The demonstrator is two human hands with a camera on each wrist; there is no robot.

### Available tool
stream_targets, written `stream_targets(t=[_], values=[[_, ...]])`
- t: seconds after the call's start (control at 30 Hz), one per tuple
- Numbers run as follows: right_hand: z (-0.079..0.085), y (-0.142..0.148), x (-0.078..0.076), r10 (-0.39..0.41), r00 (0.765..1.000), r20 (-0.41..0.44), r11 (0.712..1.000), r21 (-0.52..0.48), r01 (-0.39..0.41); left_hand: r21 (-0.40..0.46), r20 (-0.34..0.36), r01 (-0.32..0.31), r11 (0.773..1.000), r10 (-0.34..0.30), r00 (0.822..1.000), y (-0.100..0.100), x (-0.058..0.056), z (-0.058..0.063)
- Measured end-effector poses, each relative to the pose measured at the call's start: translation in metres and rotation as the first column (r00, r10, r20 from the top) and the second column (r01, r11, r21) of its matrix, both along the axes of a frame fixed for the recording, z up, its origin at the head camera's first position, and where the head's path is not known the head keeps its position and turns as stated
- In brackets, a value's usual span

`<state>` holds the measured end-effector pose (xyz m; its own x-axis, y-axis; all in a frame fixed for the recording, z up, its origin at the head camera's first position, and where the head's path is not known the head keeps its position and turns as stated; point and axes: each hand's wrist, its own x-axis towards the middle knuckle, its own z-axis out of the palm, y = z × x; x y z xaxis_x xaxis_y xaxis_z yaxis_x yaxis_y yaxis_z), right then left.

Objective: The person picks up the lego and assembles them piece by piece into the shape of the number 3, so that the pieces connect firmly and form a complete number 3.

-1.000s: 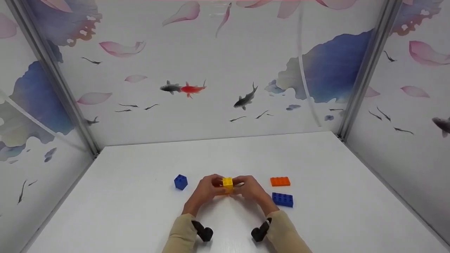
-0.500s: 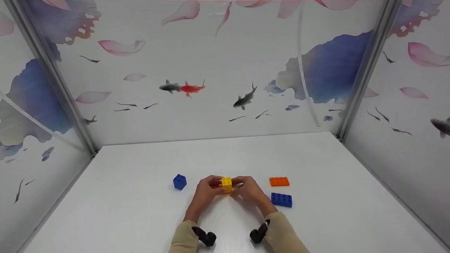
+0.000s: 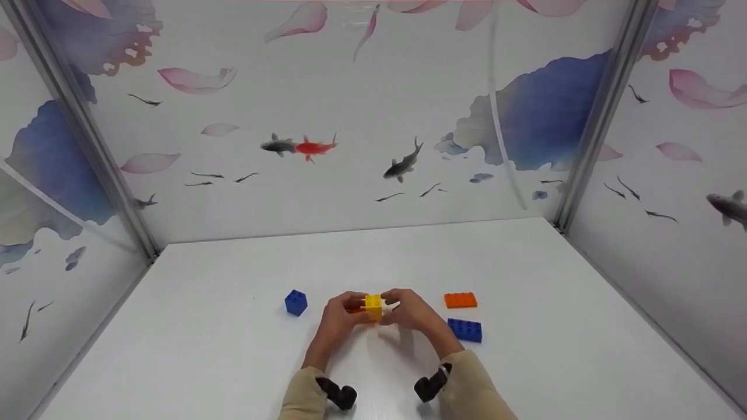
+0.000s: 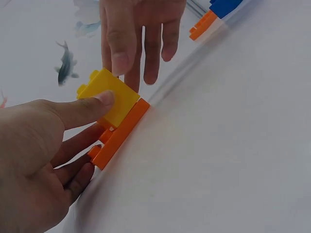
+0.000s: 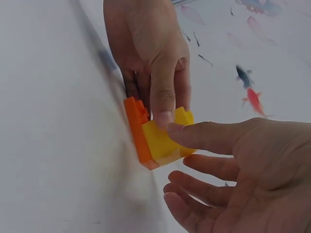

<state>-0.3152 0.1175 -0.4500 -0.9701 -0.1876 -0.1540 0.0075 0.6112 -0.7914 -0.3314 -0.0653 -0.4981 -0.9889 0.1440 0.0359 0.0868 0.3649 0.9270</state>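
A yellow building block (image 3: 373,302) with studs sits on an orange studded plate (image 4: 124,133), at one end of it. My left hand (image 3: 339,319) grips the pair, with the thumb pressed on the yellow block in the left wrist view. My right hand (image 3: 413,309) is at the right side of the block with its fingers extended and spread. In the right wrist view its thumb tip overlaps the yellow block; whether it touches cannot be told. The orange plate is mostly hidden by the left hand in the head view.
A small blue block (image 3: 296,303) stands to the left of the hands. To the right lie an orange plate (image 3: 460,300) and, nearer, a longer blue block (image 3: 465,330) close to my right wrist. Printed panels (image 3: 327,204) enclose the white table (image 3: 233,350).
The right hand's fingers have loosened, and a gap now shows between that hand and the yellow block. My left hand keeps its grip. The whole head view has shifted slightly.
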Motion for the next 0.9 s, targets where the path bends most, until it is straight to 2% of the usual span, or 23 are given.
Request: stream_targets(t=[0.17, 0.3, 0.43, 0.53, 0.63, 0.73, 0.9], values=[[0.013, 0.002, 0.008, 0.010, 0.998, -0.060, 0.997, 0.076, -0.005, -0.001, 0.004, -0.032, 0.999, 0.032, 0.999, 0.001, 0.001, 0.004], [0.018, 0.016, 0.016, 0.004, 0.996, -0.089, 0.993, 0.114, 0.006, 0.002, -0.004, -0.017, 1.000, 0.017, 1.000, 0.001, 0.002, 0.003], [0.018, 0.035, 0.025, -0.013, 0.991, -0.131, 0.995, 0.098, 0.026, 0.008, -0.005, 0.000, 1.000, 0.000, 1.000, 0.000, 0.003, 0.001], [0.019, 0.052, 0.030, -0.013, 0.980, -0.197, 0.997, 0.078, 0.029, 0.014, -0.011, 0.005, 1.000, -0.005, 1.000, -0.001, 0.001, 0.001], [0.020, 0.071, 0.033, 0.024, 0.959, -0.282, 0.998, 0.064, -0.006, 0.013, -0.021, 0.009, 1.000, -0.008, 1.000, -0.002, 0.000, 0.001], [0.021, 0.092, 0.032, 0.067, 0.941, -0.331, 0.997, 0.053, -0.052, 0.004, -0.024, 0.008, 1.000, -0.008, 1.000, -0.002, -0.001, 0.000], [0.017, 0.124, 0.025, 0.117, 0.940, -0.322, 0.993, 0.023, -0.115, -0.017, -0.033, 0.015, 1.000, -0.015, 0.999, -0.001, -0.001, 0.001]])
